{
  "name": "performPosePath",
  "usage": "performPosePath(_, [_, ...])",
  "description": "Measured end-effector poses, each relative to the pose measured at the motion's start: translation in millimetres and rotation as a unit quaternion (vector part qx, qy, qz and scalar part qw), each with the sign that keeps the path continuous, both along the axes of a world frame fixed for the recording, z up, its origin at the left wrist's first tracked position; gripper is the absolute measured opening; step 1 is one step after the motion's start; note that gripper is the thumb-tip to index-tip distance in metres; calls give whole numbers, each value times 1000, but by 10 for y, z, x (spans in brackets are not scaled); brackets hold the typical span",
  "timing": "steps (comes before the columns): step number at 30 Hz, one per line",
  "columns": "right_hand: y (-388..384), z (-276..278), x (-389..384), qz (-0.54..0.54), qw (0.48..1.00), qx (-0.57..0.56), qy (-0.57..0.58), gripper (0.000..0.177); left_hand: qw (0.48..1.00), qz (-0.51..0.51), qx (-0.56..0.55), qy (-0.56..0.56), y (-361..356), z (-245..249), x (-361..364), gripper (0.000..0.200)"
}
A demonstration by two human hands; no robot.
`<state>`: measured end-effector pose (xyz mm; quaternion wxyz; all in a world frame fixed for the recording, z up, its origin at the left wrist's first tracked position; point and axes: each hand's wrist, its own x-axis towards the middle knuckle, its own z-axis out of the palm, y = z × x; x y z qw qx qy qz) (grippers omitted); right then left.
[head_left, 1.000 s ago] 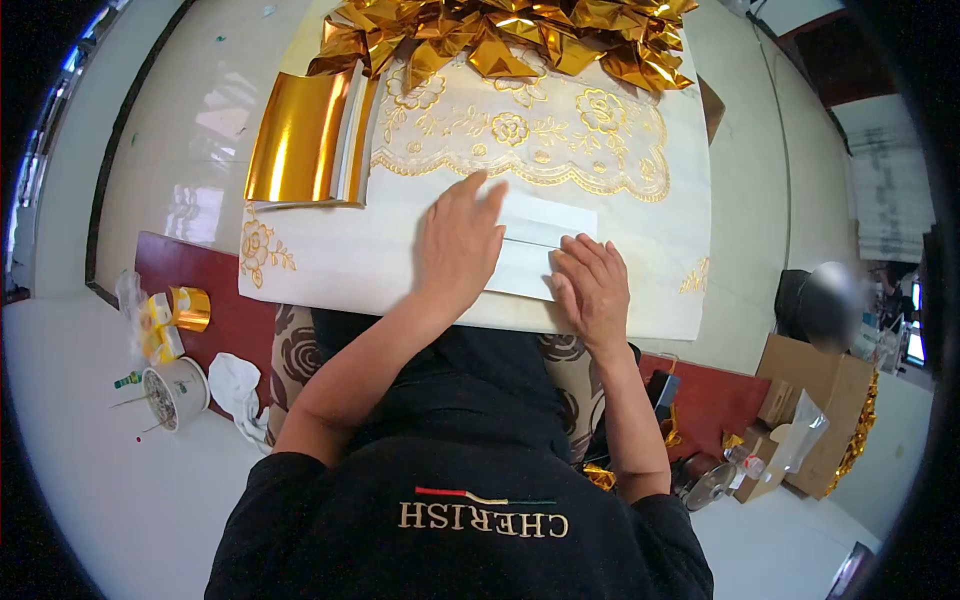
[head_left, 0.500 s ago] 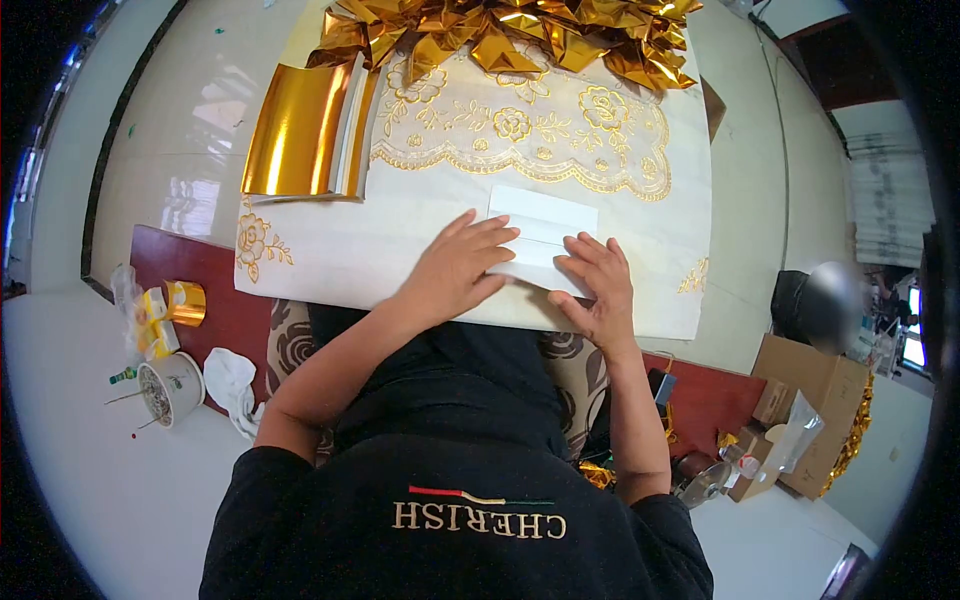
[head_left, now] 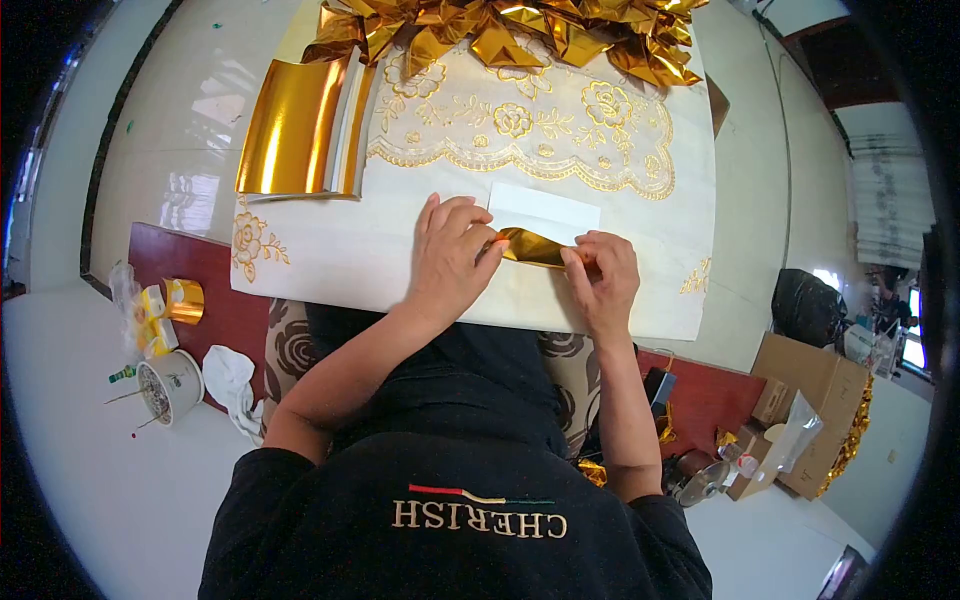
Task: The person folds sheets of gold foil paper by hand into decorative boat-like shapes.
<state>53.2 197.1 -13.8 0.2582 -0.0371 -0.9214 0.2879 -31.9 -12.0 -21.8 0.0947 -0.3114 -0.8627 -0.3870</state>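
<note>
Two hands pinch the folded gold foil paper [head_left: 533, 248], left hand [head_left: 450, 258] at 9 o'clock, right hand [head_left: 604, 280] at 3; crease evenly.

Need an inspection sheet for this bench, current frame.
Surface: tablecloth, white with gold lace, over a table.
Job's things: foil sheet, gold flap folded up, white side behind.
Clutter: gold stack at left; folded gold pile at far edge.
Hands: left hand and right hand both pinch the foil sheet.
Cables: thin dark line on floor, maybe a cable.
Surroundings: cup, black bag, boxes on floor.
</note>
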Motion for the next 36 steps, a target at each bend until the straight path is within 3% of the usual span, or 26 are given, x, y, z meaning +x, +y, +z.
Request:
performPosePath(6, [-10,-1,-67,-26,998,52,-3,22,999,6,-45,-4,-26,33,31,19])
performPosePath(9, [-20,-14,-86,-32,996,78,-3,22,997,23,-72,8,-9,69,62,34])
performPosePath(12, [-38,-3,-101,-36,995,93,-8,23,982,-38,-154,102,27,58,123,52])
performPosePath(16, [-49,3,-110,-37,994,104,-10,22,945,-227,-225,74,118,40,280,71])
performPosePath(19, [-67,23,-119,-39,993,109,-11,22,944,-221,-244,16,157,98,288,74])
performPosePath(29, [-18,-72,13,-67,997,19,-26,21,946,-207,-248,20,176,58,316,78])
performPosePath(36, [-214,-49,412,82,980,142,-117,51,943,-208,-261,21,183,52,309,78])
